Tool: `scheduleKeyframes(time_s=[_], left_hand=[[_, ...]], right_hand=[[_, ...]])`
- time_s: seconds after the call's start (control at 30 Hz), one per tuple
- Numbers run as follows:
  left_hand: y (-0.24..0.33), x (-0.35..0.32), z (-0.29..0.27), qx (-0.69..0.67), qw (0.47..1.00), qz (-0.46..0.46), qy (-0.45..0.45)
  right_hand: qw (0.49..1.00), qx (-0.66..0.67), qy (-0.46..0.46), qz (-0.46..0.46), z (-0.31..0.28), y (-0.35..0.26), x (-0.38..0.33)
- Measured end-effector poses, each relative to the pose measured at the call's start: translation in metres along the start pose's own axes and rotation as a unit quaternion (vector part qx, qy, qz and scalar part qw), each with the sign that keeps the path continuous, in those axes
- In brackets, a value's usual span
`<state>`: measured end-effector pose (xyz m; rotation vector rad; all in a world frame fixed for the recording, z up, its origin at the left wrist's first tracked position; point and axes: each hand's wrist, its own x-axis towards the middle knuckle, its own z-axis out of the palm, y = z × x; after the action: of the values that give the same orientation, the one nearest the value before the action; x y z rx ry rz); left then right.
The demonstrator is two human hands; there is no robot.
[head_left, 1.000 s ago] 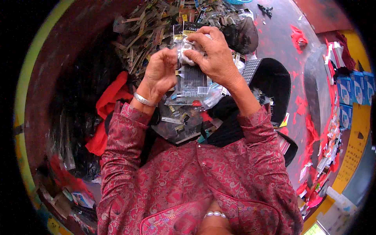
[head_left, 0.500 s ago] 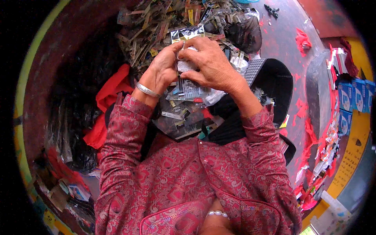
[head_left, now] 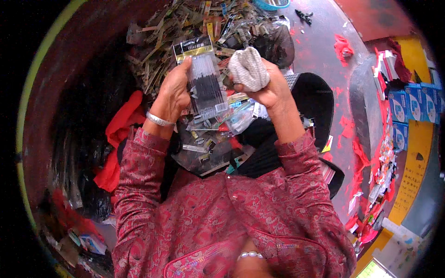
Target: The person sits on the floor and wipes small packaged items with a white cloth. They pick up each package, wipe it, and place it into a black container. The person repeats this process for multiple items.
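Observation:
My left hand [head_left: 171, 90] grips the left edge of a clear flat packet [head_left: 206, 88], its thumb on the front. Slim sticks, pale above and dark below, lie side by side inside, under a black and gold header. Off to the packet's right, my right hand [head_left: 276, 88] is closed around a bunched whitish-grey textured cloth [head_left: 250, 69]. Cloth and packet are apart. Below the hands, loose clear plastic packaging [head_left: 245, 116] and small packets lie in front of my body.
A large heap of slim packets [head_left: 169, 39] spreads beyond my hands, with a blue basket [head_left: 273, 4] at its far right. Black plastic [head_left: 88, 120] and red cloth [head_left: 121, 123] lie to the left. At right are a black bag [head_left: 317, 104] and blue boxes [head_left: 399, 104].
My hands were together with the cloth against the packet. They have parted: the right has moved right with the cloth, the left slightly left, and the packet's front now shows.

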<state>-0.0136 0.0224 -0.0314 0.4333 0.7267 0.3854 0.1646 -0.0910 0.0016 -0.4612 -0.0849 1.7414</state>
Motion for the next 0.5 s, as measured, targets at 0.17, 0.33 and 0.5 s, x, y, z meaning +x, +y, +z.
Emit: scheduleKeyframes(time_s=[0.17, 0.33, 0.5], left_hand=[[-0.001, -0.011, 0.020, 0.026, 0.998, 0.033, 0.052], [-0.005, -0.009, 0.017, 0.021, 0.998, 0.051, 0.027], [-0.015, -0.007, 0.015, 0.083, 0.994, 0.065, 0.009]], right_hand=[[0.999, 0.022, -0.046, 0.014, 0.010, 0.005, -0.001], [0.979, -0.174, 0.020, -0.104, 0.023, 0.017, -0.002], [0.838, -0.489, 0.093, -0.222, 0.032, 0.022, 0.011]])
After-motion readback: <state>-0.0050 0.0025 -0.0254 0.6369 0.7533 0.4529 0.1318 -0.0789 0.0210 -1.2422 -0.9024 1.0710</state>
